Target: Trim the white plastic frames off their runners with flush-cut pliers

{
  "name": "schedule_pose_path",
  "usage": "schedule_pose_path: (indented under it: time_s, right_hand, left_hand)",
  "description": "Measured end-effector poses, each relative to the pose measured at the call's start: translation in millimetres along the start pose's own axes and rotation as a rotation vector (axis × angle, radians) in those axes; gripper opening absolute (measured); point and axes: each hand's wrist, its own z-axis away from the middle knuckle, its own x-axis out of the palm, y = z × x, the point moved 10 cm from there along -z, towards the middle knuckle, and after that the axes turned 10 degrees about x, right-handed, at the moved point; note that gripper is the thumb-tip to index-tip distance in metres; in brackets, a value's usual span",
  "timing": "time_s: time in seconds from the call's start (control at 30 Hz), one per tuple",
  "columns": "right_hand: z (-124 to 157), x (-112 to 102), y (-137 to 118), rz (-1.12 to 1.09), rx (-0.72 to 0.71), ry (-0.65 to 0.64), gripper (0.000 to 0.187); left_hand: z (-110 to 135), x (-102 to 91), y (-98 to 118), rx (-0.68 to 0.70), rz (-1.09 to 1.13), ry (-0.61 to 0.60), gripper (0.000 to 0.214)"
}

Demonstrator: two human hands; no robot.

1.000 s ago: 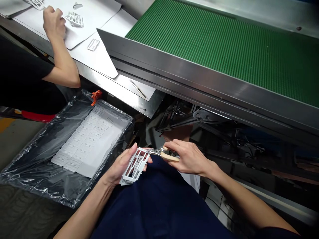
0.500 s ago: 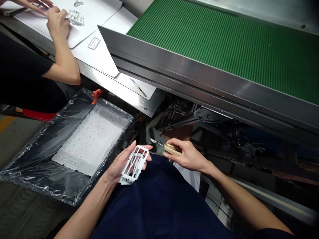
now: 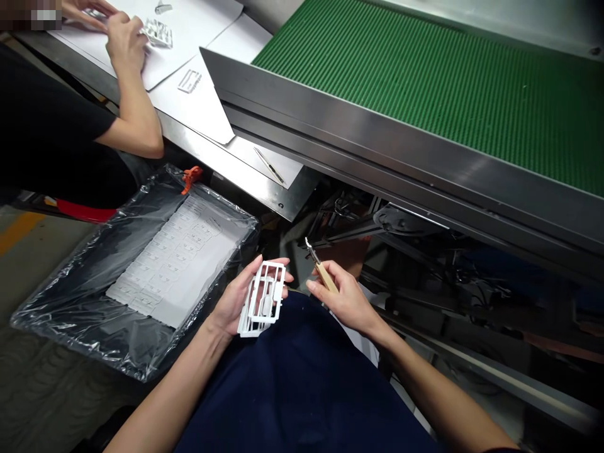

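Note:
My left hand point(image 3: 236, 300) is closed around white plastic frames point(image 3: 267, 296), at least two stacked and slightly offset, with thin inner bars. They are held upright above my dark blue lap. To their right, my right hand point(image 3: 346, 299) grips nippers by the beige handles point(image 3: 326, 277). The metal jaws of the nippers point(image 3: 309, 246) point up and away from me, apart from the frames. Left of my hands is a bin lined with clear plastic point(image 3: 89, 333). Inside it, rows of flat white parts point(image 3: 165, 251) lie on a pale sheet.
A green ribbed conveyor belt point(image 3: 425, 82) with a metal side rail point(image 3: 358, 119) runs across the upper right. On the bench, a pen-like knife point(image 3: 268, 166) and a white part point(image 3: 189, 81) lie on paper. A co-worker's hand point(image 3: 126, 44) handles another part. An orange clamp point(image 3: 191, 178) grips the bin's rim.
My right hand has turned the nippers so their jaws point more upward. The frames in my left hand have tilted more upright. The whole view has shifted slightly.

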Motion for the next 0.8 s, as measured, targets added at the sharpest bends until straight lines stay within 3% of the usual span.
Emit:
schedule_pose_path:
  time_s: [0.2, 0.43, 0.6, 0.8]
  right_hand:
    - [4.9, 17.1, 3.4, -0.097, -0.007, -0.024, 0.017]
    - [-19.7, 10.7, -10.4, -0.321, -0.065, 0.069, 0.022]
    - [-34.5, 4.1, -35.0, -0.200, -0.219, 0.197, 0.019]
    - [-29.1, 0.5, -30.3, -0.146, -0.260, 0.285, 0.021]
  left_hand:
    - [-9.1, 4.5, 5.9, 0.044, 0.040, -0.015, 0.041]
    - [-13.5, 9.6, -3.2, -0.022, 0.080, -0.049, 0.041]
    - [-13.4, 7.3, -12.8, -0.092, 0.076, -0.062, 0.044]
    - [-12.9, 4.7, -21.3, -0.131, 0.062, -0.038, 0.049]
